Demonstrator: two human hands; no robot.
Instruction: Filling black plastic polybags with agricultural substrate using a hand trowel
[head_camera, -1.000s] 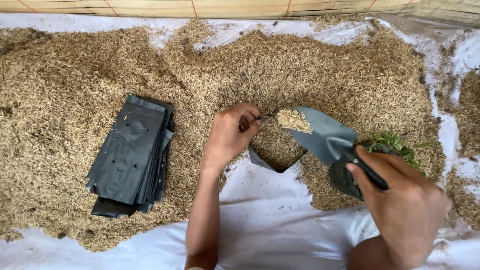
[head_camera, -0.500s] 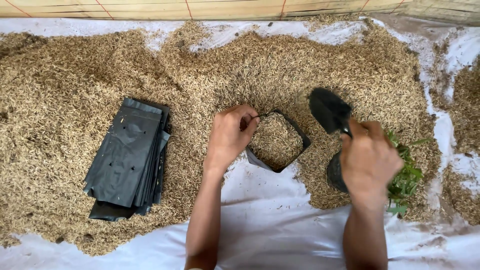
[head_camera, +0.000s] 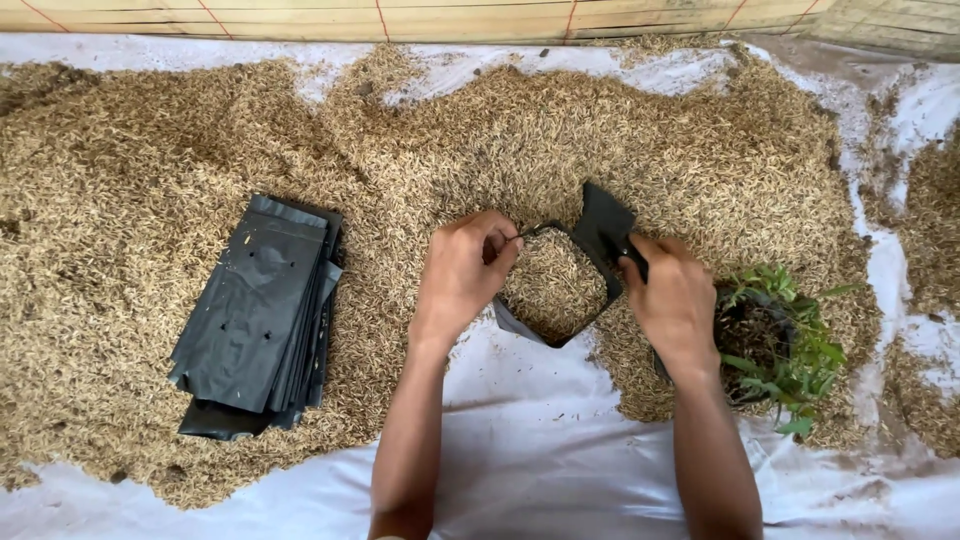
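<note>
A small black plastic bag (head_camera: 553, 290) stands open at the centre of the view, its mouth roughly square and facing up. It is filled nearly to the rim with tan rice husks. Its base sits where the husk pile (head_camera: 150, 150) meets the white sheet (head_camera: 560, 440).

The left hand (head_camera: 462, 272) is at the bag's 9 o'clock, fingers curled and pinching the rim at the upper left corner. The right hand (head_camera: 672, 300) is at the bag's 3 o'clock, closed around the handle of a dark scoop (head_camera: 605, 225). The scoop's blade points toward 12 o'clock and lies against the bag's right rim. Whether the blade carries any husks cannot be told.

Just beyond the right hand, at 3 o'clock, a second black bag (head_camera: 745, 340) sits in the husks. It holds dark soil and a small green seedling (head_camera: 790, 350) whose leaves spread toward 4 o'clock.

Well apart at 9 o'clock, a stack of flat, empty black bags (head_camera: 255, 315) lies on the husks, tilted slightly, with small punched holes showing in the top one.

The husk pile covers most of the sheet from 9 o'clock round to 3 o'clock. Bare white sheet shows along 6 o'clock and in patches at 12 and 2 o'clock. A wooden board wall (head_camera: 450, 15) runs along the top edge.
</note>
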